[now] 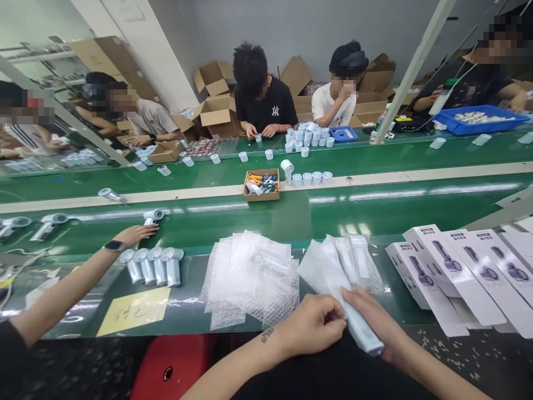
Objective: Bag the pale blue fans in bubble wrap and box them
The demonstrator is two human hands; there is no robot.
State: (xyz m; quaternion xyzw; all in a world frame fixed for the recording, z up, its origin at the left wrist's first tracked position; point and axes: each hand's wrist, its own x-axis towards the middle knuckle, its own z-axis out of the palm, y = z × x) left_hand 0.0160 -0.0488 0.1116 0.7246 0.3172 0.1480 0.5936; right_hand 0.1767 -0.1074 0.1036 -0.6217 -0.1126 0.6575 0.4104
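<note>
A pale blue handheld device (361, 330), its lower end poking toward me, lies slanted inside a clear bubble bag (320, 266). My right hand (377, 316) is closed around the device's right side. Curled fingers of my left hand (312, 328) touch its left side; what they pinch, if anything, is hidden. Just beyond lie more bagged devices (363, 255). A loose stack of flat bubble bags (250, 278) is left of my hands.
White printed boxes (447, 266) stand at right. Several bare devices (156, 264) line the left edge by a yellow paper (135, 311). A co-worker's hand (135, 234) touches a device on the green belt (208, 222). Across sit other people and a parts box (262, 191). A red stool (172, 361) is below.
</note>
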